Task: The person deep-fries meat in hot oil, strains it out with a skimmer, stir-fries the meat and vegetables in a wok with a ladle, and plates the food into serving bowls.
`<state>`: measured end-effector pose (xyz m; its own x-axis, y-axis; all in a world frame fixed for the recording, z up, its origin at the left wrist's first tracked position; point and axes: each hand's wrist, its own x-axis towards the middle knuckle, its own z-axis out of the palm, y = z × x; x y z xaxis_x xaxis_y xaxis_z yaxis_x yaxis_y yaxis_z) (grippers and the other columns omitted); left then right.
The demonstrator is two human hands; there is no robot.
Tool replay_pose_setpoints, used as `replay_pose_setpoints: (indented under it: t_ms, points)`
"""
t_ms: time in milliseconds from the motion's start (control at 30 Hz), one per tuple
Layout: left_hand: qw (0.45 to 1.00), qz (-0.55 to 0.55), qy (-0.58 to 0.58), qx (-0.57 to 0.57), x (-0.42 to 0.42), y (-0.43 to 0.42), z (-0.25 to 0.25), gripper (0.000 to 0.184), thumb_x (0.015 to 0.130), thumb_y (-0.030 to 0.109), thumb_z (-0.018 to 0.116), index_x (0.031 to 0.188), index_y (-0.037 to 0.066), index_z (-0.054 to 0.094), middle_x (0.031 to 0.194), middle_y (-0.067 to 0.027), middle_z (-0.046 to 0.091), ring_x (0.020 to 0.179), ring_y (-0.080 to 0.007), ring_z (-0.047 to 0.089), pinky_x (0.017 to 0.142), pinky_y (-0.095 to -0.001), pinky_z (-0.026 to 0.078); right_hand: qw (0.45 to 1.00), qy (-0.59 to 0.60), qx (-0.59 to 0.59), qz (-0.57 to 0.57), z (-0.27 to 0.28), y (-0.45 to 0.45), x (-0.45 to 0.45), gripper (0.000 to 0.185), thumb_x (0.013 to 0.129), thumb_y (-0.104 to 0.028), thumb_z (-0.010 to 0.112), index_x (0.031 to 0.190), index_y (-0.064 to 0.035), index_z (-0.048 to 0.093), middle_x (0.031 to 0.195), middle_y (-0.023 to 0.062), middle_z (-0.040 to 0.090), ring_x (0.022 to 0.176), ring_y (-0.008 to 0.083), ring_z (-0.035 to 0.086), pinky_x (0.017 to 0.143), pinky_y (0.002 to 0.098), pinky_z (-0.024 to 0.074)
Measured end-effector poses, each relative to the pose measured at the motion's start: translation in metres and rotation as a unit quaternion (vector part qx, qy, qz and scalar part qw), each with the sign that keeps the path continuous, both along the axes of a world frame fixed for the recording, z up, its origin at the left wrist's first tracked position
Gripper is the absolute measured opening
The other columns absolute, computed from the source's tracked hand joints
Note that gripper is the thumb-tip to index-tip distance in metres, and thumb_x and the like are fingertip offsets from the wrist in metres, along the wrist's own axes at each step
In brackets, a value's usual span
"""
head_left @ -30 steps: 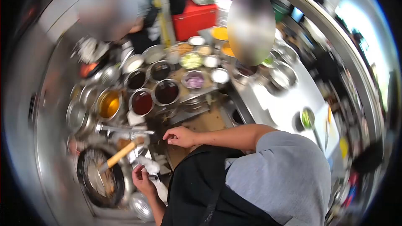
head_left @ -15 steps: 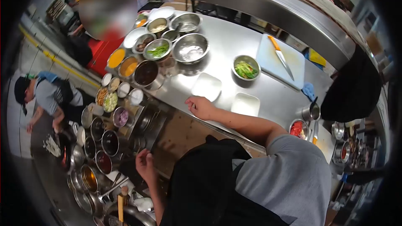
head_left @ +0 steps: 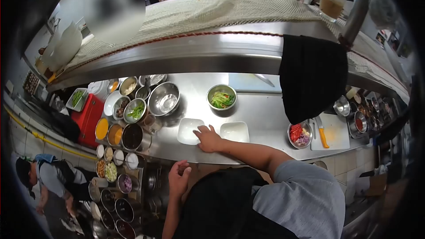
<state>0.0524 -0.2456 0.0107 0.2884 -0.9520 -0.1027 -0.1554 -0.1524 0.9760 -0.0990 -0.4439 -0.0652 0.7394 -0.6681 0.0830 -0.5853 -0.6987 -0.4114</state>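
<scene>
On the steel counter stand two square white bowls, a left one [head_left: 187,132] and a right one [head_left: 235,132]. My right hand [head_left: 208,138] reaches over the counter with its fingers spread, at the right edge of the left bowl; whether it touches the bowl I cannot tell. My left hand [head_left: 179,178] is raised in front of the counter's near edge, fingers apart and curled a little, holding nothing. Behind the white bowls is a steel bowl of green vegetables [head_left: 222,98].
Left are a large steel bowl [head_left: 164,99], ingredient pots and a red box [head_left: 90,119]. Right are a bowl of red pieces [head_left: 299,134], a board with an orange-handled knife [head_left: 323,138] and a hanging black cloth [head_left: 312,75]. A co-worker [head_left: 57,177] bends at far left.
The view has swung from the stove and sauce pots round to the steel counter. My right hand has come to the left white bowl, with its fingers now spread. My left hand has risen toward the counter.
</scene>
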Motion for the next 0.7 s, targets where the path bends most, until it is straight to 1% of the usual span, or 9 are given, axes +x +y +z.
replay_pose_setpoints:
  t_ms: [33, 167, 300, 367, 400, 467, 500, 567, 700]
  points:
    - [1.000, -0.005, 0.005, -0.009, 0.004, -0.003, -0.003, 0.033, 0.088, 0.009, 0.067, 0.119, 0.000, 0.060, 0.103, -0.0073, 0.066, 0.092, -0.0130, 0.062, 0.086, -0.0287, 0.050, 1.000, 0.005, -0.009, -0.005, 0.000, -0.012, -0.004, 0.067, 0.082, -0.030, 0.069, 0.139, -0.0030, 0.046, 0.138, 0.0238, 0.044, 0.134, 0.0382, 0.037, 0.108, 0.0573, 0.0300]
    - [1.000, 0.011, 0.005, 0.007, 0.019, -0.009, 0.000, 0.032, 0.087, 0.006, 0.067, 0.118, -0.001, 0.061, 0.102, -0.0081, 0.067, 0.090, -0.0131, 0.063, 0.085, -0.0284, 0.050, 0.923, -0.188, -0.093, -0.324, -0.034, -0.096, -0.031, 0.070, 0.077, -0.027, 0.073, 0.137, -0.0029, 0.045, 0.133, 0.0232, 0.046, 0.127, 0.0399, 0.043, 0.108, 0.0522, 0.0349]
    - [1.000, 0.020, 0.004, 0.009, 0.041, -0.001, -0.002, 0.032, 0.087, 0.004, 0.065, 0.118, -0.001, 0.061, 0.102, -0.0081, 0.067, 0.092, -0.0133, 0.062, 0.086, -0.0282, 0.050, 0.790, -0.100, 0.108, -0.595, -0.005, -0.143, -0.082, 0.070, 0.078, -0.026, 0.070, 0.137, -0.0021, 0.040, 0.140, 0.0243, 0.039, 0.127, 0.0419, 0.042, 0.103, 0.0522, 0.0404]
    - [1.000, 0.026, 0.003, 0.011, 0.056, 0.006, -0.007, 0.033, 0.087, 0.003, 0.064, 0.120, -0.002, 0.060, 0.103, -0.0083, 0.066, 0.094, -0.0135, 0.062, 0.088, -0.0283, 0.049, 0.767, -0.068, 0.135, -0.624, -0.015, -0.152, -0.097, 0.064, 0.081, -0.030, 0.071, 0.132, -0.0008, 0.047, 0.126, 0.0250, 0.054, 0.112, 0.0372, 0.058, 0.090, 0.0492, 0.0500]
    - [0.999, 0.037, 0.019, 0.007, 0.063, 0.011, -0.013, 0.031, 0.087, 0.004, 0.065, 0.118, -0.001, 0.061, 0.102, -0.0082, 0.067, 0.093, -0.0135, 0.063, 0.087, -0.0282, 0.050, 0.772, -0.066, 0.134, -0.617, -0.020, -0.158, -0.106, 0.064, 0.081, -0.030, 0.071, 0.132, -0.0008, 0.047, 0.126, 0.0250, 0.054, 0.112, 0.0372, 0.058, 0.090, 0.0492, 0.0500]
    - [0.997, 0.061, 0.036, 0.007, 0.077, 0.027, -0.023, 0.030, 0.086, 0.005, 0.066, 0.115, 0.000, 0.062, 0.101, -0.0081, 0.068, 0.092, -0.0136, 0.064, 0.085, -0.0282, 0.050, 0.757, -0.180, 0.366, -0.511, -0.031, -0.166, -0.117, 0.045, 0.089, -0.032, 0.066, 0.122, -0.0027, 0.056, 0.102, 0.0181, 0.065, 0.082, 0.0298, 0.066, 0.067, 0.0435, 0.0541]
    - [0.997, 0.068, 0.020, 0.013, 0.083, 0.032, -0.026, 0.030, 0.086, 0.005, 0.066, 0.115, 0.000, 0.063, 0.101, -0.0084, 0.068, 0.092, -0.0139, 0.064, 0.085, -0.0283, 0.050, 0.764, -0.175, 0.366, -0.501, -0.030, -0.165, -0.113, 0.045, 0.089, -0.032, 0.066, 0.122, -0.0027, 0.056, 0.102, 0.0181, 0.065, 0.082, 0.0298, 0.066, 0.067, 0.0435, 0.0541]
    - [0.995, 0.096, 0.008, 0.016, 0.091, 0.039, -0.033, 0.029, 0.086, 0.006, 0.067, 0.114, 0.000, 0.063, 0.101, -0.0087, 0.068, 0.092, -0.0143, 0.064, 0.086, -0.0285, 0.050, 0.699, -0.310, 0.412, -0.495, -0.035, -0.159, -0.103, 0.035, 0.092, -0.029, 0.063, 0.112, 0.0005, 0.060, 0.085, 0.0158, 0.066, 0.067, 0.0260, 0.065, 0.054, 0.0387, 0.0512]
    - [0.987, 0.149, 0.043, 0.037, 0.099, 0.051, -0.047, 0.028, 0.086, 0.010, 0.067, 0.112, 0.001, 0.064, 0.102, -0.0085, 0.068, 0.092, -0.0147, 0.064, 0.085, -0.0295, 0.051, 0.646, -0.390, 0.403, -0.518, -0.055, -0.170, -0.080, 0.022, 0.090, -0.011, 0.054, 0.110, -0.0037, 0.062, 0.088, 0.0128, 0.067, 0.063, 0.0226, 0.063, 0.048, 0.0341, 0.0488]
